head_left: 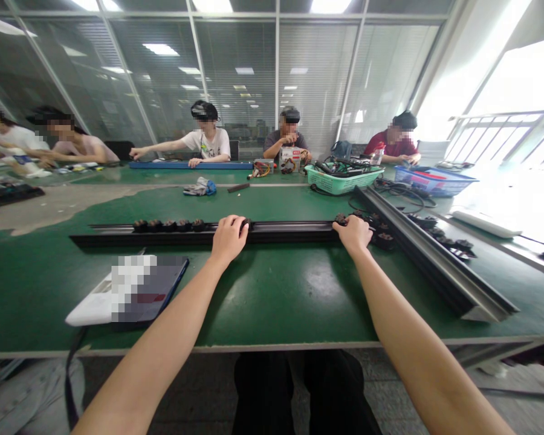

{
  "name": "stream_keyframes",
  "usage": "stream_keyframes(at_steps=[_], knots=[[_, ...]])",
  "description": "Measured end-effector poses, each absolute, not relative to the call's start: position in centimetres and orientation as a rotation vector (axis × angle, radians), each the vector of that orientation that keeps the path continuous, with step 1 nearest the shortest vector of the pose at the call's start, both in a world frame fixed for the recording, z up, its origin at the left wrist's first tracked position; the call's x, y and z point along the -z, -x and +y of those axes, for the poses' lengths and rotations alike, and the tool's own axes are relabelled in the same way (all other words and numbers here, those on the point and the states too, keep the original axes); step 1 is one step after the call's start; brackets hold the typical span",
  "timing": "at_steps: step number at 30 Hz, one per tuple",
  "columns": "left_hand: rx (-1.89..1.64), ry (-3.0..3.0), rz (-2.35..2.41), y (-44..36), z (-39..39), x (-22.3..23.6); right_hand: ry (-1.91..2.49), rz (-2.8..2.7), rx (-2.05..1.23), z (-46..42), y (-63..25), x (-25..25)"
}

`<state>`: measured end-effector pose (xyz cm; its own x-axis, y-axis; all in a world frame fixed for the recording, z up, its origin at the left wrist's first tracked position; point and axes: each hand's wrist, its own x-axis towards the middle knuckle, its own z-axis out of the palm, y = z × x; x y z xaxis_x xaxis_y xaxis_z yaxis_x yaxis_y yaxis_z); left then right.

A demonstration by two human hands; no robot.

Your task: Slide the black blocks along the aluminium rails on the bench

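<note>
A long black rail [290,232] lies across the green table [272,296] in front of me. Several small black socket parts [168,225] sit in a row in its left half. My left hand [229,237] rests on the rail's middle, fingers curled over a black part at its top. At the rail's right end my right hand [354,233] is closed on another black part. More loose black parts [383,237] lie just right of that hand.
A second rail [435,257] runs diagonally at the right. A tablet and papers [129,292] lie front left. A green basket [342,178] and a blue basket [430,180] stand farther back. Several people sit along the far side.
</note>
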<state>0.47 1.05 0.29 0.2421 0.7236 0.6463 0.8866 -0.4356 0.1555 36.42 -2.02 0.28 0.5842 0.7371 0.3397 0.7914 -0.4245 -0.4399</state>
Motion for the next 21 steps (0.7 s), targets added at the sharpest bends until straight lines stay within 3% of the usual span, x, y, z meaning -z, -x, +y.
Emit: stream_keyframes(at_steps=[21], knots=[[0.965,2.263,-1.520,-0.59,1.01,-0.34,2.305,-1.183,0.199,-2.14,-36.70,-0.42]])
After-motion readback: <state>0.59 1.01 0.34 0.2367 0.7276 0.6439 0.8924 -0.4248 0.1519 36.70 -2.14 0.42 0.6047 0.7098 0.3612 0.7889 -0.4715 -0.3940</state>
